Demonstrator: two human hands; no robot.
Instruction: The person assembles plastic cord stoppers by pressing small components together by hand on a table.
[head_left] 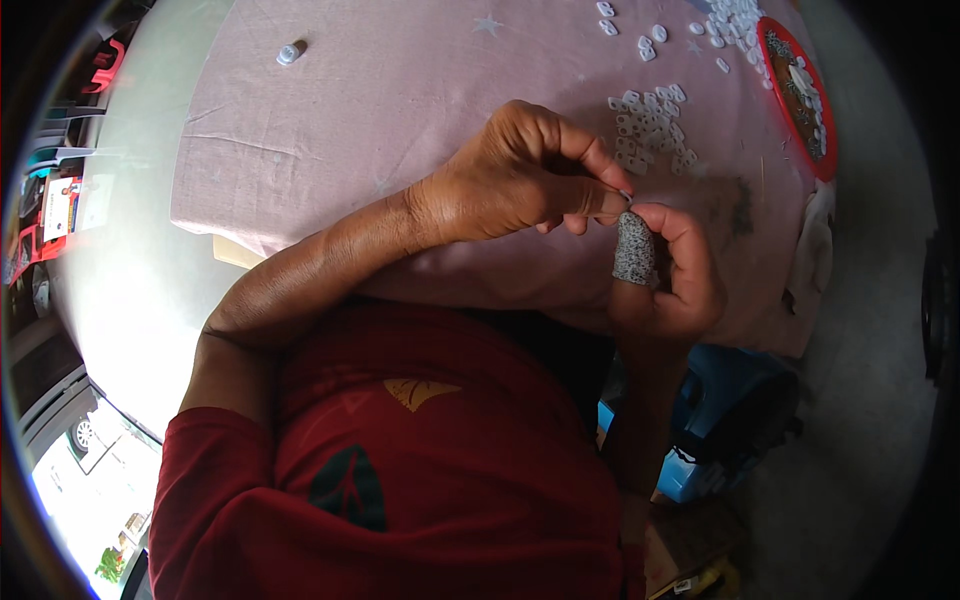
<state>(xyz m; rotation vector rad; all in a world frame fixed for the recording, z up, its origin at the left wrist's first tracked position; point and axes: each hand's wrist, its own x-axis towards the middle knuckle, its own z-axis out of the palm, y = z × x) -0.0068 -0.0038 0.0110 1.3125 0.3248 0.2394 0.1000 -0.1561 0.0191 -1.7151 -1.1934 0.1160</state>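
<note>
My left hand [530,175] reaches in from the left over the pink cloth, thumb and forefinger pinched together. Facing it, my right hand [690,275] is also closed in a pinch, and its thumb wears a grey speckled finger sleeve [634,250]. Between the two sets of fingertips is a tiny pale piece [627,198], too small and too covered to name. Just beyond the fingers lies a cluster of small white pieces with holes [650,125].
A pink cloth [330,120] covers the table. At the far right, a red-rimmed tray [826,150] holds white pieces and thin dark bits. More small white pieces [735,25] are heaped beside it. A small white cylindrical thing [288,54] stands far left. Blue containers [690,475] are below the table.
</note>
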